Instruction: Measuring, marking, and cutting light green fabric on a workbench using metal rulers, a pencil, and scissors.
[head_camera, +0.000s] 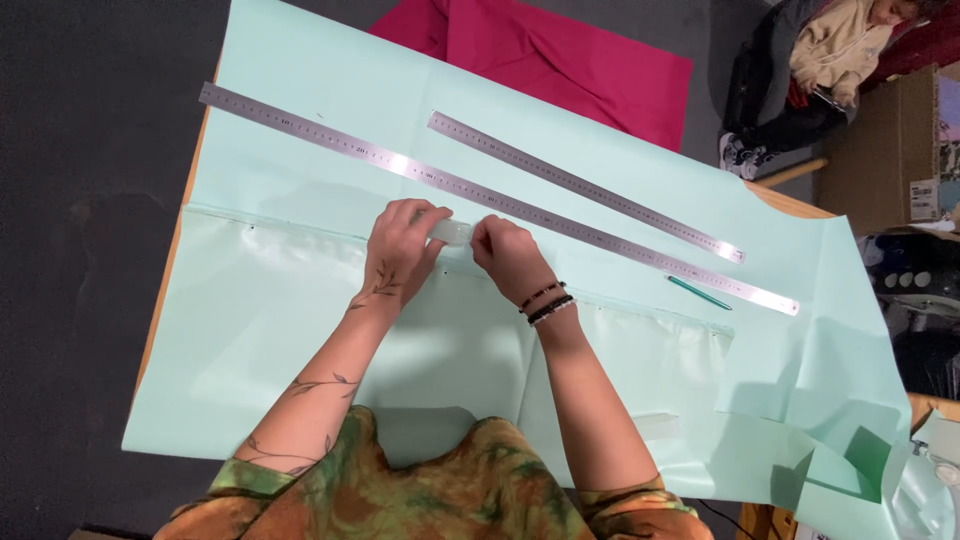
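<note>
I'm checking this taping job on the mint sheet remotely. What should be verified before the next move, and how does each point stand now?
1. Both hands on the small clear tape roll: ok, left hand and right hand pinch it.
2. Folded edge of the mint-green sheet flat: cannot tell.
3. Long steel ruler clear of the hands: ok.
4. Shorter steel ruler apart: ok.
5. Teal pen out of the way: ok.

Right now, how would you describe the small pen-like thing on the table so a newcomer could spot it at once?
Start at the big sheet of mint-green material that covers the table. Follow the longer steel ruler down to its right end. Just under that end lies a thin teal pen, slanted like the ruler; it is the only short, coloured stick there, beside two long silvery rulers.
</note>
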